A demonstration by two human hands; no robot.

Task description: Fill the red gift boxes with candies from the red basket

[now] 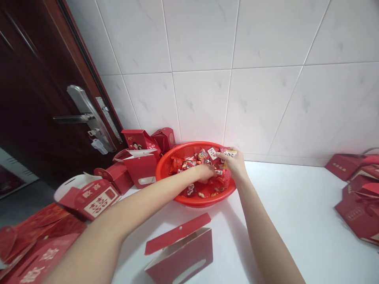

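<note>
A red plastic basket point(204, 202) with mesh sides holds several wrapped candies point(189, 162) and a few peanuts. My left hand point(205, 173) reaches down into it, fingers curled among the sweets; what they grip is hidden. At the basket's right rim, my right hand point(235, 161) is closed on wrapped candies point(227, 153), with pink and yellow wrappers showing by the fingers. Nearer to me on the white table point(275, 201) stands a red gift box point(185, 252) with its flap top partly raised.
Several red gift boxes, one an open box point(142, 167), crowd the left side. More red boxes point(359, 205) stand at the right edge. Behind the table rises a tiled wall point(204, 106); a dark door point(38, 79) with a metal handle is at left.
</note>
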